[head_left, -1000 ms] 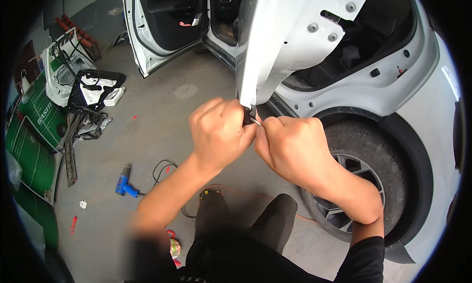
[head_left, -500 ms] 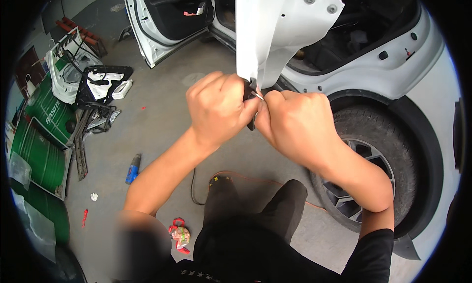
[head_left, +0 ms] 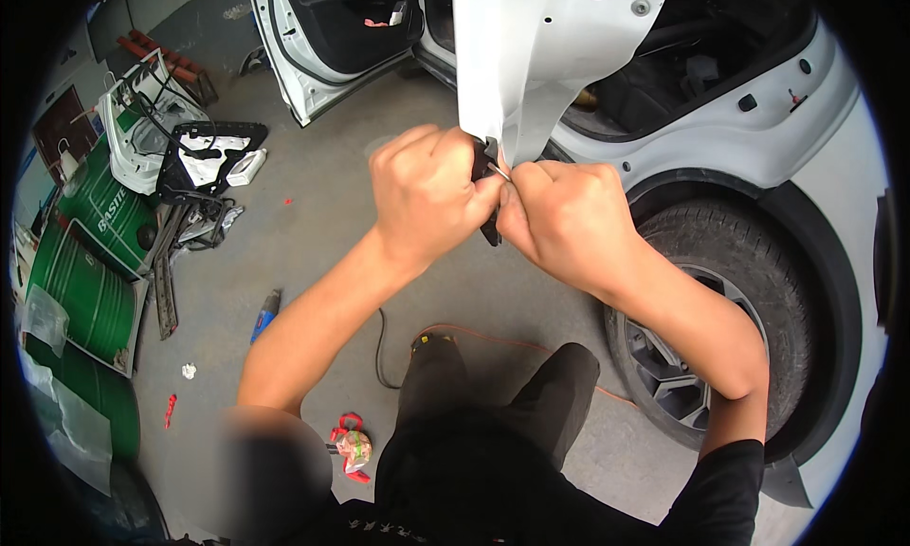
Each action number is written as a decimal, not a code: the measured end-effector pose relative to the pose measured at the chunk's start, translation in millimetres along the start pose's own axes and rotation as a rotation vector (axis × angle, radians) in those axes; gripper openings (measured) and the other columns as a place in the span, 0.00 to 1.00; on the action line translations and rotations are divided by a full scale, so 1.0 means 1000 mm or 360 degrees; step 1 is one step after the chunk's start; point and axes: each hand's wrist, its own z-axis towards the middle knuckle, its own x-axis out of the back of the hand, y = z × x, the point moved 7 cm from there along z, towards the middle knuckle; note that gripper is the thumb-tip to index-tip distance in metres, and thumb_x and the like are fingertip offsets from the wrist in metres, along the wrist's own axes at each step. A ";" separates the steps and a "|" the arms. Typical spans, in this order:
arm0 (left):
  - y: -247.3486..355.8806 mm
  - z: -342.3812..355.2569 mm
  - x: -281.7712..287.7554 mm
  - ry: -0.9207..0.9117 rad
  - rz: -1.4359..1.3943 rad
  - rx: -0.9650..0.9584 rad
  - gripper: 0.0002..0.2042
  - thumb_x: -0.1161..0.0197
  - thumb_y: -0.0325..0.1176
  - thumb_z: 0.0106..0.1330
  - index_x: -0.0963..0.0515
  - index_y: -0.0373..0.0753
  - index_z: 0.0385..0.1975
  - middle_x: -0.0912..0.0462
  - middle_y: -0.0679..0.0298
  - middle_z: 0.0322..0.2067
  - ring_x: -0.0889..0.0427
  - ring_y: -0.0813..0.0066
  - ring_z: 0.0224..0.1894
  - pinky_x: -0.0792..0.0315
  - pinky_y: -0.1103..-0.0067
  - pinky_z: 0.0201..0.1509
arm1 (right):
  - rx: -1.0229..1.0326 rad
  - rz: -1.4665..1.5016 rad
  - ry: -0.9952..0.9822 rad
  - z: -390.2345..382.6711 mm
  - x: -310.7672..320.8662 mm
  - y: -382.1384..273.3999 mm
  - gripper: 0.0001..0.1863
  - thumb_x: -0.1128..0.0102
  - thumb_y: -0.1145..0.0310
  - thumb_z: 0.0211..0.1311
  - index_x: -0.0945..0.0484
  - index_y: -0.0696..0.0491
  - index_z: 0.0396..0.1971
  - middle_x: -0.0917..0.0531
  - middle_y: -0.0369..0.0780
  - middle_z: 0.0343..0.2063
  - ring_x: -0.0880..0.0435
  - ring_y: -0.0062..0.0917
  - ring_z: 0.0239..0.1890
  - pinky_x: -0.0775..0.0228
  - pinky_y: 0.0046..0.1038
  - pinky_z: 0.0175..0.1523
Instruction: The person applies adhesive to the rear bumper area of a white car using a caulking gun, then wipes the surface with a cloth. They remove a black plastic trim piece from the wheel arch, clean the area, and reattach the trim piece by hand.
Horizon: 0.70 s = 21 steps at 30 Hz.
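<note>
Both my hands meet at the lower edge of a white car door [head_left: 519,63] that hangs open in front of me. My left hand [head_left: 424,191] is closed around a narrow black strip [head_left: 492,230], whose ends show above and below the thumb. Fingers curled, my right hand [head_left: 574,214] presses up against the left one. Its thumb and forefinger pinch a thin silvery piece [head_left: 499,172] lying across the strip. The fingers hide most of both pieces, and their exact kind cannot be made out.
A wheel [head_left: 706,300] and open rear doorway of the white car are at right. Another open door [head_left: 336,34] stands far left. Green drums [head_left: 90,290] and removed door parts [head_left: 204,162] line the left side. A blue tool [head_left: 266,314] and orange cable [head_left: 507,341] lie on the floor.
The view has shifted slightly, so the surroundings sit a little further right. Both hands keep their grip at the door edge, with hardly any movement between them.
</note>
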 end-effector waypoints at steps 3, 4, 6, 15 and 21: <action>0.000 0.003 0.000 -0.0003 0.0006 -0.0020 0.20 0.31 0.24 0.44 0.42 0.37 0.10 0.39 0.60 0.09 0.40 0.62 0.12 0.45 0.70 0.15 | 0.0028 0.0009 0.0019 0.001 0.000 0.002 0.14 0.38 0.67 0.53 0.31 0.55 0.13 0.28 0.41 0.08 0.25 0.32 0.09 0.33 0.31 0.15; 0.001 0.003 0.001 -0.0012 0.0015 -0.0028 0.20 0.31 0.24 0.43 0.42 0.37 0.10 0.39 0.60 0.09 0.40 0.62 0.12 0.45 0.70 0.15 | 0.0034 0.0017 0.0008 0.001 0.000 0.002 0.14 0.38 0.68 0.53 0.31 0.54 0.13 0.28 0.41 0.08 0.25 0.32 0.09 0.33 0.31 0.15; 0.002 0.001 0.000 -0.0028 0.0014 -0.0005 0.20 0.31 0.24 0.43 0.42 0.37 0.10 0.39 0.60 0.09 0.39 0.62 0.12 0.45 0.70 0.15 | 0.0025 -0.0002 0.0026 -0.002 0.000 0.001 0.15 0.38 0.68 0.52 0.31 0.54 0.13 0.28 0.40 0.08 0.25 0.31 0.09 0.33 0.30 0.15; 0.000 0.001 0.001 -0.0062 0.0099 -0.0078 0.15 0.31 0.29 0.41 0.36 0.38 0.12 0.34 0.61 0.10 0.35 0.62 0.13 0.40 0.70 0.16 | -0.0150 -0.0155 0.0079 -0.002 0.001 -0.011 0.15 0.38 0.69 0.51 0.32 0.54 0.11 0.28 0.39 0.07 0.26 0.29 0.07 0.36 0.29 0.12; 0.000 0.000 0.000 -0.0031 0.0106 -0.0150 0.19 0.30 0.30 0.43 0.39 0.38 0.11 0.37 0.61 0.09 0.37 0.63 0.12 0.42 0.71 0.15 | -0.0290 -0.0305 -0.0029 -0.002 0.004 -0.016 0.15 0.38 0.69 0.53 0.31 0.54 0.11 0.28 0.39 0.07 0.26 0.28 0.07 0.36 0.27 0.12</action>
